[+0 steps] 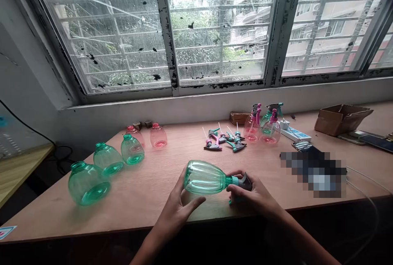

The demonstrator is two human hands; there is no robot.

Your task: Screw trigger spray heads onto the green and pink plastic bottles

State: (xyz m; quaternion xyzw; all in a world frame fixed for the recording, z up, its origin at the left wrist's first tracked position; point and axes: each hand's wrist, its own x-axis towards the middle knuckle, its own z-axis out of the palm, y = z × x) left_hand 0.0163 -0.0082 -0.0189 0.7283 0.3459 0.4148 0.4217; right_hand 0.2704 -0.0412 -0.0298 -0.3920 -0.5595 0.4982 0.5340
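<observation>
A green transparent bottle (205, 178) lies sideways in my hands above the wooden table (147, 195). My left hand (178, 205) cups the bottle's wide body with thumb and fingers curled round it. My right hand (250, 195) is closed on the grey and teal spray head (242, 182) at the bottle's neck.
Three green bottles (106, 158) and two pink ones (158, 135) lie at the left. Loose spray heads (225, 139) sit mid-table, finished spray bottles (264, 126) behind them. A cardboard box (340, 118), power strip (296, 134) and phones (373, 140) are at the right. The window sill is behind.
</observation>
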